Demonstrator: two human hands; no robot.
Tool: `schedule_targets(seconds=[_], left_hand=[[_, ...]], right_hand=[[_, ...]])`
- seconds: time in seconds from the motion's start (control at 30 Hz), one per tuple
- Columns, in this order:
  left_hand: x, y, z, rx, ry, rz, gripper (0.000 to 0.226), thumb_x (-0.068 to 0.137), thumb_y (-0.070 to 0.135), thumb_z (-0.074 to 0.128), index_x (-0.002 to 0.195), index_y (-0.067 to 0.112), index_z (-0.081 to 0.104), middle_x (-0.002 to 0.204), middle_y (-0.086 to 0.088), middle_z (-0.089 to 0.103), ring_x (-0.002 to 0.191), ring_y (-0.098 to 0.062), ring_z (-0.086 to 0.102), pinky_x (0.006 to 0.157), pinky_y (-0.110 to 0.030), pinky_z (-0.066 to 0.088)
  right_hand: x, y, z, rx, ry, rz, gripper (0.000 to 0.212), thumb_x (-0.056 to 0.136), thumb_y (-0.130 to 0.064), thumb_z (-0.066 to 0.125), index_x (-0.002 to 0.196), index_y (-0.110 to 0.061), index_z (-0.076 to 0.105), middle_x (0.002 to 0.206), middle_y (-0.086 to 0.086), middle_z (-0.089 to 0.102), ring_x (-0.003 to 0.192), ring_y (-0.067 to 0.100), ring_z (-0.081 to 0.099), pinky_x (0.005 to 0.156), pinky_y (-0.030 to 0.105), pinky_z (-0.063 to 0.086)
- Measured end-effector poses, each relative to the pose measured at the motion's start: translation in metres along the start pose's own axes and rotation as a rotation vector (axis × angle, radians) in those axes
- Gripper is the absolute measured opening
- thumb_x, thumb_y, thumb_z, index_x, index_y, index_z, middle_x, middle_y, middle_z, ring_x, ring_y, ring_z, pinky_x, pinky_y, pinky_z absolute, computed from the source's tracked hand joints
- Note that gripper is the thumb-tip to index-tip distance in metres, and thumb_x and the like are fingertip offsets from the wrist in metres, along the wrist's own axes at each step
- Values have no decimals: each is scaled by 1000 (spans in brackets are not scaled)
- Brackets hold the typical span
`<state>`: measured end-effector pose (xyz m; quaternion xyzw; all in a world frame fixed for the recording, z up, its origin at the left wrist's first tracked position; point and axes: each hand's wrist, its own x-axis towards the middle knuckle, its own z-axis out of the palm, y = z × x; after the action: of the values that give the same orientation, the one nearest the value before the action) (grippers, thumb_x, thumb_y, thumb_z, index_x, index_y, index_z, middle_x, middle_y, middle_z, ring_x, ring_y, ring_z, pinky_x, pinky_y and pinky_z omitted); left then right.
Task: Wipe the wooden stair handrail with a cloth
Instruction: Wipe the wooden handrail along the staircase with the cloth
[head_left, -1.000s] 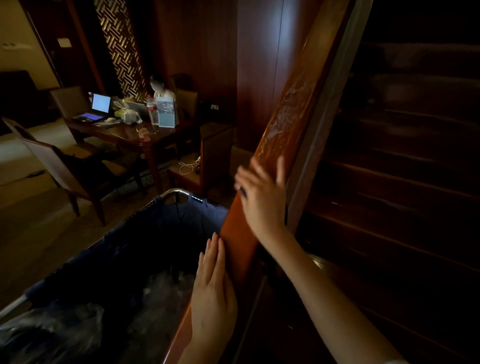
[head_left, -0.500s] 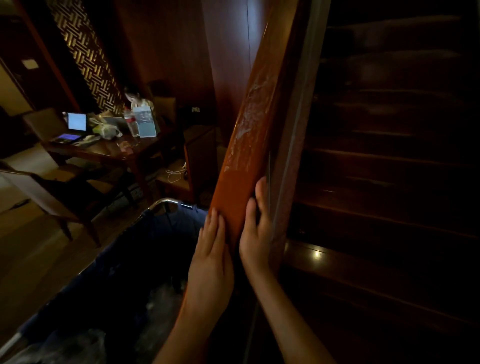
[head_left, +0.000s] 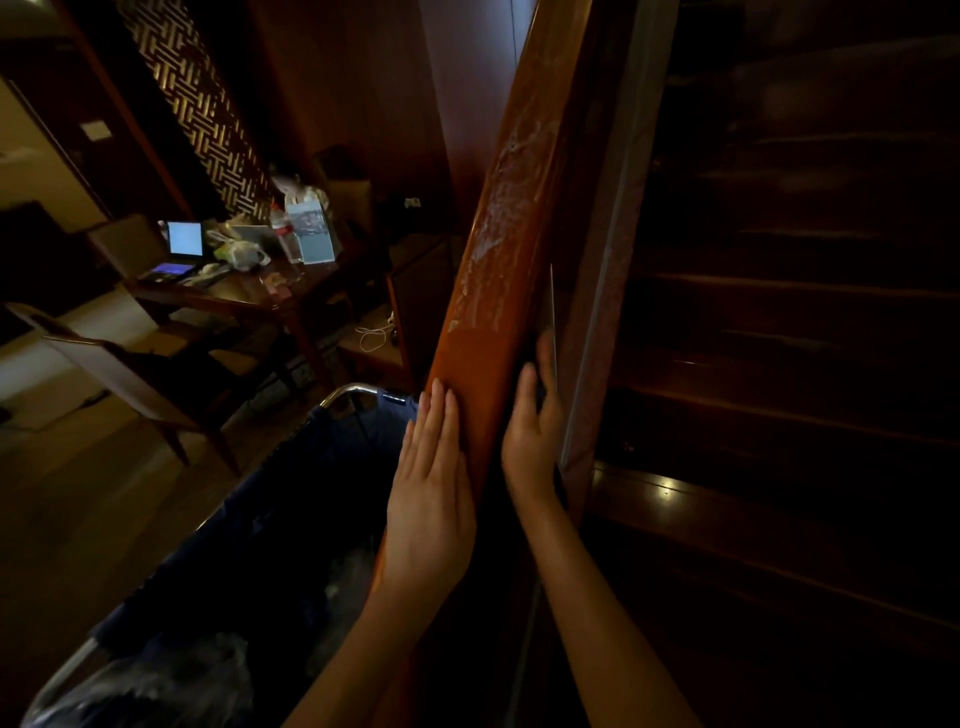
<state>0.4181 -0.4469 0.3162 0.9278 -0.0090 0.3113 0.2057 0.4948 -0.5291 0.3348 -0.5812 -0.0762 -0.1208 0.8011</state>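
Note:
The wooden handrail climbs steeply up the middle of the head view, reddish brown, with whitish smears on its upper stretch. My left hand lies flat against the rail's left face, fingers straight and together. Level with it, my right hand presses on the rail's right edge with its fingers stretched upward. Something dark shows under those fingertips; I cannot tell whether it is a cloth. No cloth is plainly visible.
A cart with a metal frame and a dark blue bag stands just left of the rail, below my left arm. Dark wooden stairs rise on the right. Farther left are a cluttered table, a laptop and a chair.
My right hand has slid down the rail from the smeared part to sit level with my left hand. My left hand stayed flat on the rail's left face.

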Motion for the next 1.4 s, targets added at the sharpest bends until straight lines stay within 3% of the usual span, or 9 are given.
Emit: schedule_targets(seconds=[0.07, 0.13, 0.3, 0.43, 0.53, 0.67, 0.8, 0.97, 1.4], left_hand=[[0, 0, 0, -11, -46, -13, 53, 103, 26, 21, 154, 14, 17, 163, 2, 9, 150, -8, 2, 122, -23, 0], [0, 0, -1, -28, -70, -10, 52, 103, 25, 24, 154, 13, 18, 163, 2, 10, 150, -9, 3, 123, -26, 3], [0, -3, -1, -43, -75, 5, 53, 103, 21, 31, 154, 14, 19, 163, 3, 11, 150, -9, 4, 123, -28, 5], [0, -4, -2, -31, -86, 14, 55, 101, 27, 24, 155, 15, 19, 163, 5, 10, 150, -9, 4, 122, -25, 3], [0, -5, -1, -54, -77, 1, 55, 101, 30, 26, 155, 19, 19, 163, 10, 8, 150, -8, 5, 121, -21, 3], [-1, -6, 0, -61, -70, 14, 55, 101, 29, 27, 154, 18, 20, 163, 12, 9, 150, -9, 6, 121, -20, 2], [-1, -7, -1, -82, -58, 7, 54, 101, 29, 26, 154, 19, 23, 163, 11, 12, 150, -9, 8, 121, -21, 4], [0, -2, 0, -49, -57, -15, 55, 100, 28, 27, 154, 17, 23, 162, 6, 15, 150, -8, 7, 121, -19, 2], [0, 0, -1, -23, -65, -19, 56, 99, 27, 26, 154, 16, 23, 162, 3, 16, 150, -9, 7, 122, -32, 11]], right_hand=[[-16, 19, -2, -20, -4, 23, 48, 106, -27, 34, 152, -27, 22, 160, -8, 23, 145, 6, 26, 119, 37, 29], [-41, 28, -4, -97, -68, -77, 48, 105, -36, 37, 149, -37, 19, 160, -22, 16, 146, 2, 20, 119, 31, 27], [-16, 5, 0, -218, -157, -370, 51, 105, -22, 36, 153, -13, 17, 162, -12, 10, 149, 9, 12, 119, 19, 16], [10, -4, 0, -92, -64, -66, 52, 106, -22, 34, 155, -22, 15, 162, -7, 17, 144, 0, 22, 117, 23, 27], [-19, 9, -3, -70, -89, -89, 52, 106, -21, 36, 152, -33, 17, 157, -21, 17, 142, -10, 19, 112, 11, 25], [-37, 12, -11, 22, 47, -78, 57, 100, -11, 50, 148, -36, 30, 154, -13, 33, 138, -6, 33, 108, 15, 37], [-18, -1, -12, 260, 233, 226, 28, 91, -15, 67, 116, -27, 62, 118, -6, 64, 95, -3, 66, 72, 15, 55], [-26, 11, -17, 244, 339, 370, 13, 83, -13, 75, 92, -22, 73, 96, 5, 75, 79, 11, 73, 59, 16, 54], [5, 13, -10, 268, 319, 348, 16, 86, -21, 73, 101, -24, 75, 102, 2, 75, 93, 15, 72, 78, 30, 58]])
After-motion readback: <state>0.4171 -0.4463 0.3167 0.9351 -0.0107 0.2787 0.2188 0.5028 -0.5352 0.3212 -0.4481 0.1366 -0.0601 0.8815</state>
